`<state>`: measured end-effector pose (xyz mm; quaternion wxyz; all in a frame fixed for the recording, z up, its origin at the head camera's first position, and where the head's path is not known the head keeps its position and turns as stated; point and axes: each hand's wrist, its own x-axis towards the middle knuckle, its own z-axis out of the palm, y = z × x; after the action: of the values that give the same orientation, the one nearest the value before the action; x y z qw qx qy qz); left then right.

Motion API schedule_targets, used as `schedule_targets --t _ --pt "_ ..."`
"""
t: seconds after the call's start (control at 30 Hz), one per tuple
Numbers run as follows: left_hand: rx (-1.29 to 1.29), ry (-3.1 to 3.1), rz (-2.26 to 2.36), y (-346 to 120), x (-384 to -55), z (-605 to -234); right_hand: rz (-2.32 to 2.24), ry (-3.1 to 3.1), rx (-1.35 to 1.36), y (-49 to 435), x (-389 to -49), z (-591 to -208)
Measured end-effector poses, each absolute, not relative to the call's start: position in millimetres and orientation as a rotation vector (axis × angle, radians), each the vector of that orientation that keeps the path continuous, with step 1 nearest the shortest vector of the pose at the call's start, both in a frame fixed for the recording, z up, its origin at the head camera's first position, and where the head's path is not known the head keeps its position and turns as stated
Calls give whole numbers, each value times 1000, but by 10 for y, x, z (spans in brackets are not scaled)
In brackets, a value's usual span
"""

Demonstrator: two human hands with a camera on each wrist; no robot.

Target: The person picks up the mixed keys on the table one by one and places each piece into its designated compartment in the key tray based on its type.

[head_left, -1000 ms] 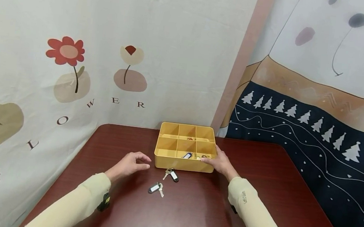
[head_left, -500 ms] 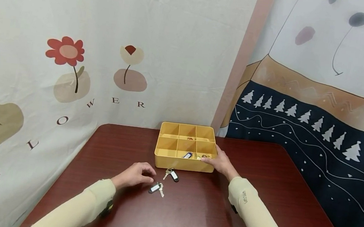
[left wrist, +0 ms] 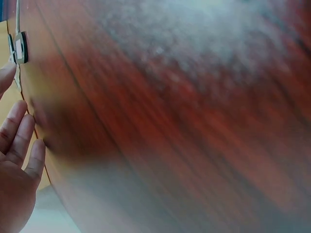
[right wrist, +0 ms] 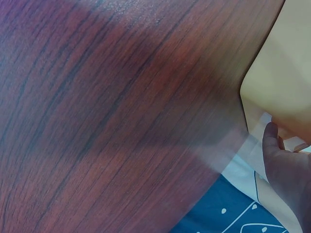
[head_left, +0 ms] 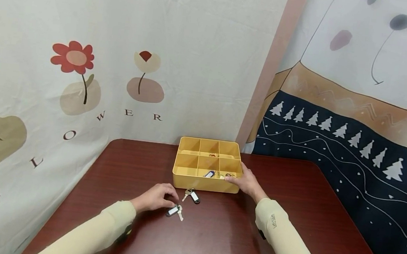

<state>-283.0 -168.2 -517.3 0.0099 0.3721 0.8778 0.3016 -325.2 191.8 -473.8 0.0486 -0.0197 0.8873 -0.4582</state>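
Note:
On the table lie two keys with black tags: the nearer key tag (head_left: 172, 211) with its silver key (head_left: 180, 213), and a farther tag (head_left: 194, 197) with a brass-coloured key (head_left: 187, 193). My left hand (head_left: 159, 198) reaches over the nearer one, thumb right at the tag, fingers loosely bent. In the left wrist view the fingers (left wrist: 23, 136) look spread and relaxed, with a tag (left wrist: 20, 47) beyond the thumb. Behind the keys stands a yellow divided box (head_left: 205, 184). My right hand (head_left: 246, 184) holds its front right corner, thumb over the front rim, other fingers along the side.
A blue key tag (head_left: 209, 174) lies in the box's front middle compartment. Small metallic pieces (head_left: 229, 175) are in the front right one, and something reddish (head_left: 212, 155) in the back middle. Printed cloth (head_left: 210, 61) hangs behind the dark red table (head_left: 140, 157).
My left hand has moved right and toward me, from beside the box's left corner to the nearer key tag. The right hand and the box have stayed put.

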Motion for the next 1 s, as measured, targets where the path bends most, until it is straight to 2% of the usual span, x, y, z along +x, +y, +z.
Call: schedule_targets --t 0.37,0.73,1.0 --pt "1260 2772 823 -1590 -2826 -5160 -1412 2700 -72 1913 -3241 -4728" --pt "1210 2758 878 -1584 -2820 -5141 -1397 2702 -45 1905 -3233 -4738" --pt "1132 2697 1082 -1589 -2797 -5096 -1392 2712 -50 1906 -3249 -4746"
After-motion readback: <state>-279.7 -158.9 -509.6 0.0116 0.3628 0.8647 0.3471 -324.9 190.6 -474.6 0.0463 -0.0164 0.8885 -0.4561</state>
